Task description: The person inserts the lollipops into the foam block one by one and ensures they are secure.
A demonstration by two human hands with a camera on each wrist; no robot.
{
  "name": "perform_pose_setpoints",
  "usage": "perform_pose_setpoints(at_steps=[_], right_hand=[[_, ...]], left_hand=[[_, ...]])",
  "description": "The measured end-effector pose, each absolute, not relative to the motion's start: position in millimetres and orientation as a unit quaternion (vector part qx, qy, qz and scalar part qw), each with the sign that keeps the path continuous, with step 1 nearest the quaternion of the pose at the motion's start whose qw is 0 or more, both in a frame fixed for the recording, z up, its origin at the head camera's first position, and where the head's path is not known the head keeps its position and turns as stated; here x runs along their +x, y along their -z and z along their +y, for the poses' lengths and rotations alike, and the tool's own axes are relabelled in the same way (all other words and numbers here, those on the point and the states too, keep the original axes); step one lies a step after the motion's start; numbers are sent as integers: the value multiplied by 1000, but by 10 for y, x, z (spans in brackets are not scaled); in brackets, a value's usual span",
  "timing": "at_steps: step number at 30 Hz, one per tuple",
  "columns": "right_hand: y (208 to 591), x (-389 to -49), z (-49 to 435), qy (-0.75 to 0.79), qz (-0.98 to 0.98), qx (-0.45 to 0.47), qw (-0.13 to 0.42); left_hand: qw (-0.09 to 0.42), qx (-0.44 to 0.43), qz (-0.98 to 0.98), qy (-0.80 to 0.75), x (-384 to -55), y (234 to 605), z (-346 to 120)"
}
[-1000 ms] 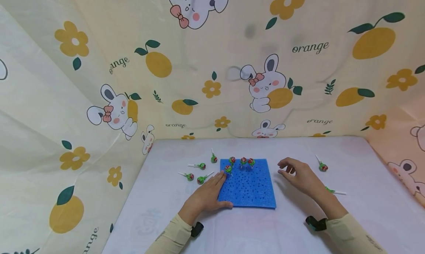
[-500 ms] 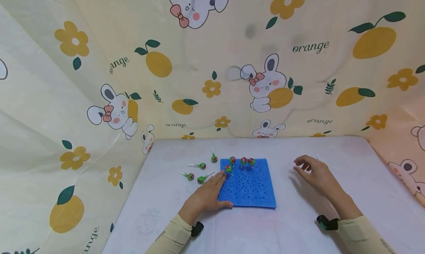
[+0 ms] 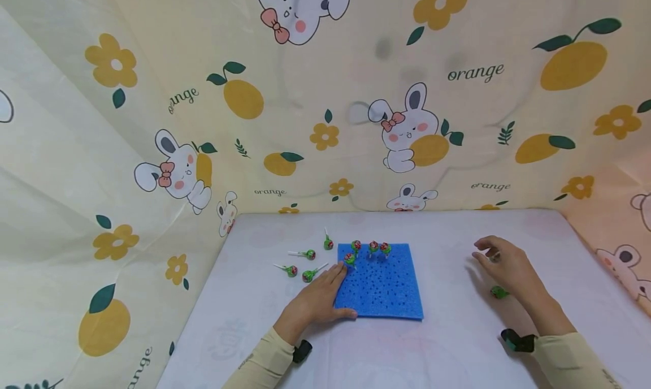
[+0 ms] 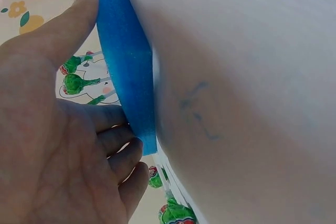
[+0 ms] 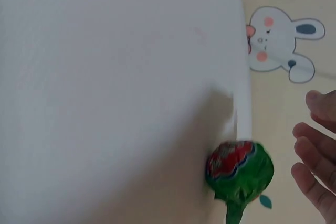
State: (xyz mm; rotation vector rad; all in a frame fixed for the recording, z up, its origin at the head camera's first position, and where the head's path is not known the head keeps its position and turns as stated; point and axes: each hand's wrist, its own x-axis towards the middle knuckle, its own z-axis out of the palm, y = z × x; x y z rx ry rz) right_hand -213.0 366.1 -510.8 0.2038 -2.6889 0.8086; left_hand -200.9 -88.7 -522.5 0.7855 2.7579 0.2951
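My left hand (image 3: 316,299) rests against the left side of a blue foam board (image 3: 381,290), thumb along its near edge and fingers straight. Small dark dots or holes cover the board's top. Several green-and-red wrapped lollipops (image 3: 373,246) stand in its far part, and one (image 3: 349,258) is near my left fingertips. Over on the right, my right hand (image 3: 508,264) hovers above the table with fingers loosely bent, apparently holding nothing. Below it lies a lollipop (image 3: 499,292), large in the right wrist view as a wrapped head (image 5: 240,171). Another lollipop is mostly hidden behind that hand.
Several loose lollipops (image 3: 308,276) lie on the white-covered table (image 3: 376,355), left of the board. A printed curtain (image 3: 315,95) with rabbits and oranges hangs behind and at the sides. Dark wrist cameras (image 3: 517,341) sit at both sleeves.
My right hand has moved rightward, away from the board, to above the lollipops on the right, covering much of them. The left hand and the board have stayed put.
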Motion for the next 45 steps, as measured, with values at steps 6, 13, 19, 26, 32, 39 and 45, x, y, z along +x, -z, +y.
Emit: perform_pose_setpoints(at_steps=[6, 13, 19, 26, 32, 39, 45], right_hand=[[5139, -2138, 3785, -275, -942, 56, 182], [5170, -2144, 3885, -276, -944, 31, 179], [5165, -2139, 3929, -281, -949, -1, 142], [5171, -2160, 3978, -282, -954, -34, 92], [5177, -2174, 4012, -276, -958, -39, 63], [5165, -2208, 4042, -280, -959, -39, 26], [5194, -2233, 4079, -290, -956, -43, -6]], left_hand=[[132, 270, 949, -100, -2017, 5229, -889], [131, 266, 949, -104, -2009, 5215, -890], [130, 266, 950, -103, -2000, 5208, -892], [129, 267, 950, -100, -2006, 5220, -889], [134, 265, 950, -99, -2026, 5243, -889], [133, 265, 950, -99, -2030, 5258, -891], [132, 266, 949, -102, -2033, 5262, -891]])
